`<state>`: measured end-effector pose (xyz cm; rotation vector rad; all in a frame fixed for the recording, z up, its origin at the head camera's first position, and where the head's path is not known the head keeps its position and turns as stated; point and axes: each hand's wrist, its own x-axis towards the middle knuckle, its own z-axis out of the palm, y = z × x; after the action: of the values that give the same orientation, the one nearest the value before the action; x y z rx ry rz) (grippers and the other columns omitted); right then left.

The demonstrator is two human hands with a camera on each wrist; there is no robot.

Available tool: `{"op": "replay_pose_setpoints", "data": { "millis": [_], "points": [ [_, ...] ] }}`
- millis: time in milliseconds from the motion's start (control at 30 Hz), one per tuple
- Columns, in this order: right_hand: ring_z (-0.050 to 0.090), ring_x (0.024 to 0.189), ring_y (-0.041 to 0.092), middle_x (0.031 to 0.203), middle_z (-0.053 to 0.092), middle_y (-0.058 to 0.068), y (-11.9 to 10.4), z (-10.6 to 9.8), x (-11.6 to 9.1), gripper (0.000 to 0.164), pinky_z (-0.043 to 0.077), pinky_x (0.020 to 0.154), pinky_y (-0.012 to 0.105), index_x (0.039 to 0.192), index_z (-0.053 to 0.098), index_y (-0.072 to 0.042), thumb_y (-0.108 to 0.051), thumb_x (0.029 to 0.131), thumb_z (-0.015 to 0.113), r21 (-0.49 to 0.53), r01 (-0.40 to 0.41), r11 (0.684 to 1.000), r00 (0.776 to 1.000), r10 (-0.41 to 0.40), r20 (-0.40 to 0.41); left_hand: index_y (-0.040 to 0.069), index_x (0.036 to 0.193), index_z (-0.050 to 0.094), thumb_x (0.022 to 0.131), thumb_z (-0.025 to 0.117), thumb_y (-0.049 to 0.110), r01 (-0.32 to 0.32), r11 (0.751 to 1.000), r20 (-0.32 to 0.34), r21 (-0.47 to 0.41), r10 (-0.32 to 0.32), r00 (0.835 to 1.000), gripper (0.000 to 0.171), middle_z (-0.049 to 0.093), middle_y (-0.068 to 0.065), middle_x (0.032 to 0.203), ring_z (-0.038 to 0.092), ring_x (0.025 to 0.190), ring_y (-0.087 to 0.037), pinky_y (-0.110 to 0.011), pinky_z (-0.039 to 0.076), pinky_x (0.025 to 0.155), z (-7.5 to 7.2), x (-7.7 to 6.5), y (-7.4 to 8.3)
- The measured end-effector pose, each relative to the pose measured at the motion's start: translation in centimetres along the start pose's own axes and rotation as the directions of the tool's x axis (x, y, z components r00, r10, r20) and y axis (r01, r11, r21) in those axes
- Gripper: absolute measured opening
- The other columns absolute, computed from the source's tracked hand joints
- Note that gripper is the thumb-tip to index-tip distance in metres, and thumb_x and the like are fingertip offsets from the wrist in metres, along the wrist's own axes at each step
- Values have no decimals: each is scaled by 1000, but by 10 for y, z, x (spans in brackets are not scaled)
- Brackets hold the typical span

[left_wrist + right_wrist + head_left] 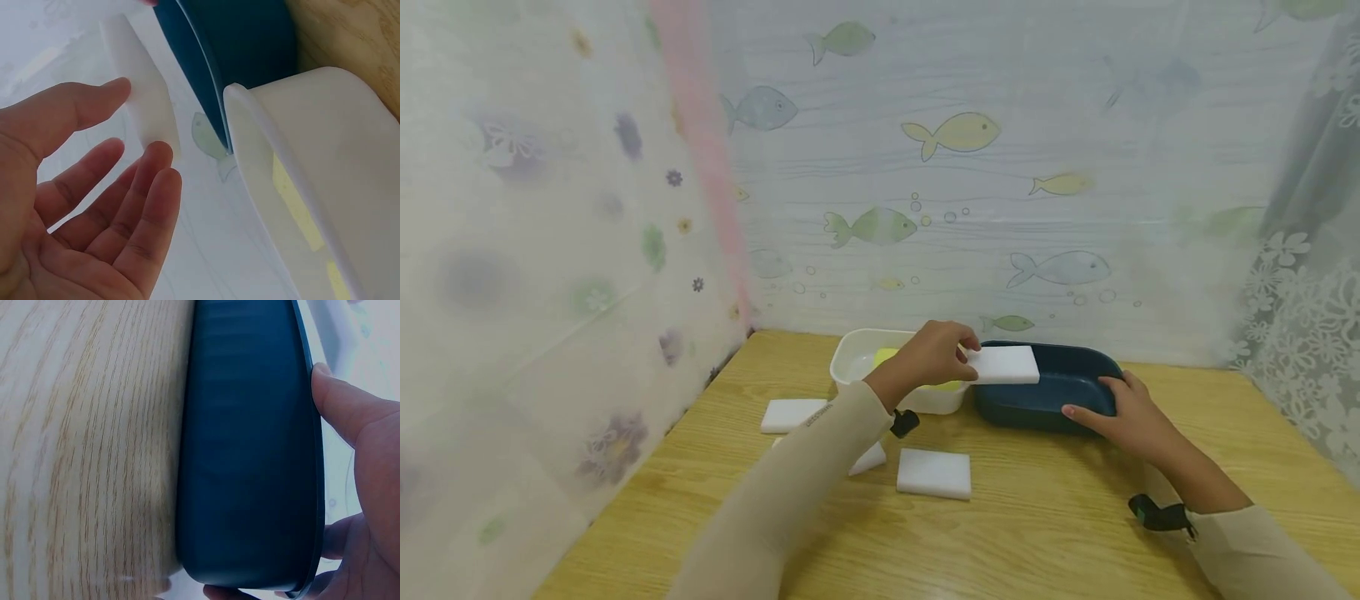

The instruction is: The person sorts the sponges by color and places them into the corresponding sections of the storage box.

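Observation:
My left hand (934, 354) pinches a flat white sponge block (1006, 365) by its left end, between thumb and fingertips. The block hangs over the left part of a dark blue plastic basin (1037, 419). At the basin's right end my right hand (1138, 421) grips the rim, and the right wrist view shows the thumb (340, 400) on the rim with fingers round the end. Left of the blue basin stands a white basin (325, 137) with yellow pieces (297, 203) inside, partly hidden behind my left hand in the head view.
On the wooden table (1037, 533) nearer me lie several white blocks, one at the left (792, 414), another in the middle (934, 473), and one partly under my left sleeve (820, 475). A fish-patterned curtain (955, 208) hangs along the table's back edge.

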<state>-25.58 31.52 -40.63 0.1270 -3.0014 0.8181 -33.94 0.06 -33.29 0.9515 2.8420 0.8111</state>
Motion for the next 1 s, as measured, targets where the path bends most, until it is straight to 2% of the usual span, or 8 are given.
{"op": "replay_pose_setpoints", "data": {
  "millis": [167,400,567,867,1000],
  "points": [
    [18,139,70,157,5,51,0,0,0,109,30,103,81,154,22,19,-63,96,63,3,5,1000,1000,-5,0,11,120,73,86,86,21,-35,998,9,45,34,999,37,71,-1,120,70,94,-8,-22,56,83,4,13,3],
    [18,139,70,156,5,50,2,1,1,110,30,103,81,154,22,19,-64,96,63,3,3,1000,1000,-3,2,13,115,73,85,85,24,-68,984,6,167,68,998,34,70,2,111,62,97,-10,-25,54,88,12,39,2],
    [20,138,70,157,5,49,2,3,0,111,31,103,81,155,22,19,-66,95,63,11,-9,1000,1000,9,-1,13,116,73,86,85,25,-66,980,24,190,62,998,35,69,3,110,61,99,-12,-25,54,88,17,53,2],
    [19,139,70,158,3,49,4,4,0,110,30,103,81,155,23,17,-66,95,62,11,0,1000,1000,0,-5,13,120,73,89,83,23,-56,963,95,264,32,995,34,69,2,115,62,101,-12,-26,53,87,28,67,6],
    [18,139,70,158,4,49,3,3,1,110,29,103,81,155,23,17,-66,95,63,12,8,1000,1000,-8,-13,13,119,75,89,83,22,-48,953,101,301,19,995,32,72,2,118,63,98,-11,-27,55,86,33,73,9]
  ]
}}
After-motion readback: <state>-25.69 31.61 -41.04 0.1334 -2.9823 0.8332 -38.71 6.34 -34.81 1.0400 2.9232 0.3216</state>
